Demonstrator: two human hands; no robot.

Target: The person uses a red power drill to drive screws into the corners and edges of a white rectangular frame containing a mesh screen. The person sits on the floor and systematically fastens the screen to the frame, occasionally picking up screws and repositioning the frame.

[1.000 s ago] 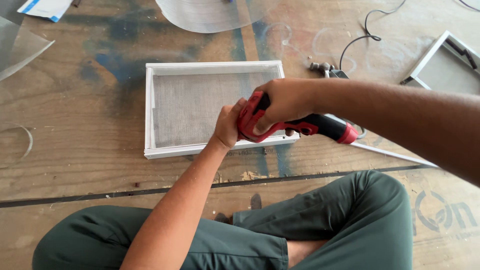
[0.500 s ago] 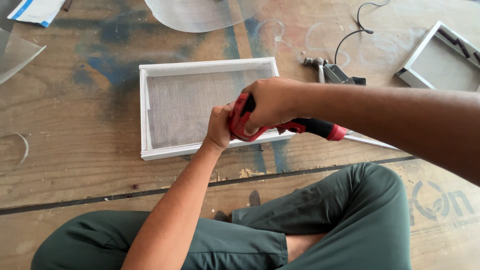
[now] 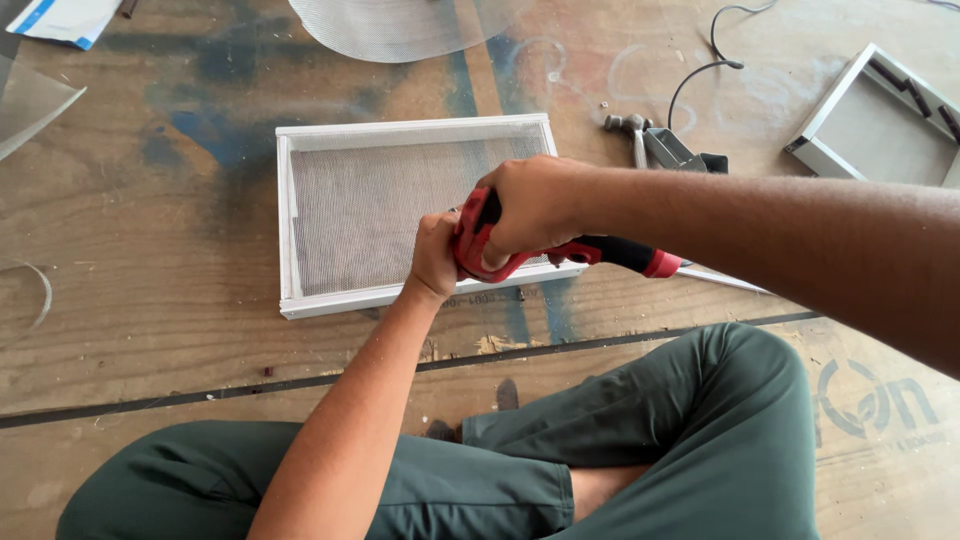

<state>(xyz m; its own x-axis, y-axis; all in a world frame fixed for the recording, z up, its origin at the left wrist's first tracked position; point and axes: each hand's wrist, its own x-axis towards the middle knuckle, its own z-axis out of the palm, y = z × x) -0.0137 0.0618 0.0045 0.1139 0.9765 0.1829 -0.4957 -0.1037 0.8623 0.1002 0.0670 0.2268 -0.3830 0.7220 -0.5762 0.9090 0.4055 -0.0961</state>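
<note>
A white rectangular frame [image 3: 330, 130] with grey mesh stretched over it lies flat on the wooden floor in front of me. My right hand [image 3: 535, 205] grips a red and black hand tool [image 3: 600, 252] over the frame's near right corner. Just left of it, my left hand [image 3: 435, 255] rests on the mesh beside the tool's head, fingers curled against it. The tool's working end is hidden under my hands.
A loose sheet of grey mesh [image 3: 400, 25] lies beyond the frame. A hammer [image 3: 630, 130] and a black cable [image 3: 700, 70] sit to the right, with a second frame [image 3: 880, 120] at far right. My crossed legs in green trousers [image 3: 650, 450] fill the foreground.
The view has shifted slightly, so the frame sits a little higher and more to the left. Both hands stay together at the frame's near right corner with the tool.
</note>
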